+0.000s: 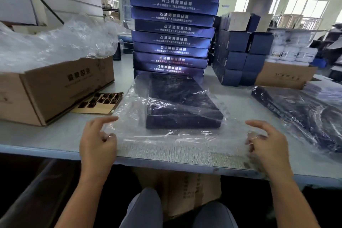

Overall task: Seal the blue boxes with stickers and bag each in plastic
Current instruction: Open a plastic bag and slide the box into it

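Blue box [183, 105] lies flat inside a clear plastic bag [166, 140] at the middle of the table [55, 135], near its front edge. At the left edge an open carton [55, 89] keeps spare bags within reach, and a sticker sheet [100, 102] lies just beside it. The left hand [98, 142] pinches one corner of the bag's mouth. Behind the box a tall stack [174, 27] waits. The right hand [268, 144], well apart from the left, pinches the other corner, I think to stretch the mouth for closing. Bagged boxes [303, 116] lie at the right edge. The box looks dark and thin under wrinkled film; I cannot see a sticker on it.
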